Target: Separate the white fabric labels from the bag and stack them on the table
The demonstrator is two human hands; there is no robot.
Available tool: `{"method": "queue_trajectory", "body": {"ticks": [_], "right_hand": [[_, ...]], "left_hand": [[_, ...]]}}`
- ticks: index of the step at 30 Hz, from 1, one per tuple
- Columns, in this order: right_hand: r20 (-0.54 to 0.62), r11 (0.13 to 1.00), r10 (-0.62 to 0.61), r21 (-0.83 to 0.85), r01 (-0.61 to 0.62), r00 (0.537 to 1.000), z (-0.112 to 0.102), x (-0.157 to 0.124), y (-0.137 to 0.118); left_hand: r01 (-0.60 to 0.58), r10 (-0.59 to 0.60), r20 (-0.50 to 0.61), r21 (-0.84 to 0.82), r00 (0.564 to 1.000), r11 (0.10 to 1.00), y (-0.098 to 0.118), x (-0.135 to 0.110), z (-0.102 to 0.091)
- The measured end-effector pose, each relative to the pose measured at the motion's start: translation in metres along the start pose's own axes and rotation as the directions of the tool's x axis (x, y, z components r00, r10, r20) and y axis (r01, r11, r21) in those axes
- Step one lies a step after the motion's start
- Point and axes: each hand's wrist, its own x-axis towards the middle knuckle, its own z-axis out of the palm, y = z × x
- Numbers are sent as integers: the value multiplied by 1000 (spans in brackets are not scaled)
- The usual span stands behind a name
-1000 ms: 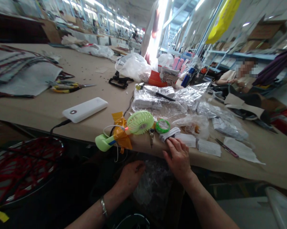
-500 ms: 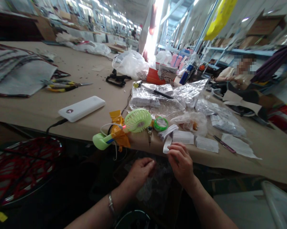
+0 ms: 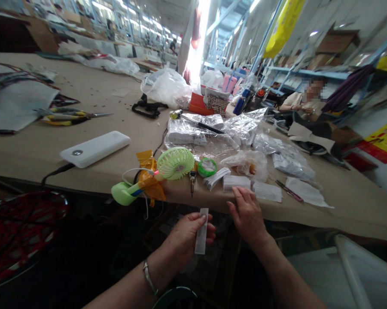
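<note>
Below the table's edge, my left hand (image 3: 190, 234) pinches a narrow white label strip (image 3: 201, 236) between thumb and fingers. My right hand (image 3: 248, 214) is at the table's front edge, fingers stretched out and slightly apart. Its fingertips reach the near side of a stack of printed white labels (image 3: 236, 183); whether they touch it I cannot tell. Left of that stack lies a fanned bundle of white strips (image 3: 216, 178). To its right is another printed label stack (image 3: 266, 191).
A green handheld fan (image 3: 175, 163), a screwdriver-like tool (image 3: 192, 182) and a green tape roll (image 3: 207, 167) lie near the edge. A white power bank (image 3: 95, 149) and yellow-handled pliers (image 3: 66, 116) are left. Plastic bags (image 3: 209, 143) lie behind. A person (image 3: 304, 103) sits far right.
The white strip that was by my right fingers at the table is now in my left hand. My right hand has opened out beside the label stack. The view has shifted slightly right.
</note>
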Motion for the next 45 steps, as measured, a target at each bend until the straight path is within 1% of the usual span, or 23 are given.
{"method": "queue_trajectory", "body": {"ticks": [2, 3, 5, 8, 11, 13, 15, 17, 19, 21, 22, 24, 27, 31, 36, 42, 45], "right_hand": [[33, 997, 1, -74, 2, 999, 4, 1, 6], [35, 997, -4, -83, 7, 999, 6, 0, 7], [1, 998, -5, -58, 5, 1000, 9, -2, 8], [-77, 1000, 0, 29, 2, 997, 10, -4, 12], [-122, 991, 25, 133, -9, 992, 10, -3, 20], [-159, 971, 65, 237, -26, 985, 7, -3, 21], [-205, 937, 71, 350, 6, 976, 3, -6, 14], [-212, 889, 2, 448, 96, 977, -3, -10, 0], [-170, 829, -129, 522, 200, 977, -7, -14, -18], [-124, 772, -258, 570, 282, 958, -8, -17, -35], [-114, 754, -304, 579, 312, 946, -8, -18, -41], [-103, 737, -354, 581, 345, 930, -5, -19, -49], [-91, 728, -378, 585, 356, 922, -1, -19, -50], [-54, 732, -410, 577, 363, 911, -1, -19, -46], [-38, 735, -425, 569, 369, 904, -2, -19, -45], [-33, 744, -409, 567, 354, 912, -7, -18, -50], [-15, 777, -394, 529, 341, 919, -14, -20, -42]], "left_hand": [[14, -14, -11, 16, 1000, 1000, -2, -1, -2], [19, -18, -15, 22, 1000, 1000, -3, -1, -2], [20, -19, -21, 34, 1000, 999, -5, 0, -3], [16, -15, -23, 52, 1000, 998, -5, 1, -4], [35, -34, -16, 58, 999, 998, -1, 0, -3], [56, -55, -15, 44, 998, 997, 3, -1, -2], [73, -73, -9, 8, 997, 997, 7, -3, -1], [84, -83, 40, -43, 996, 995, 9, -4, 0], [75, -63, 119, -103, 991, 992, 10, -5, 1], [48, -18, 185, -157, 983, 986, 10, -6, 2], [33, 4, 204, -176, 979, 984, 10, -6, 2], [21, 23, 218, -198, 976, 980, 10, -6, 2], [32, 15, 221, -205, 975, 978, 10, -8, 2], [56, -3, 223, -232, 975, 971, 10, -9, 2], [19, 36, 233, -229, 972, 973, 8, -9, 2], [17, 24, 175, -232, 984, 973, 3, -6, 3], [20, 0, 107, -188, 994, 982, 3, -5, 2]]}}
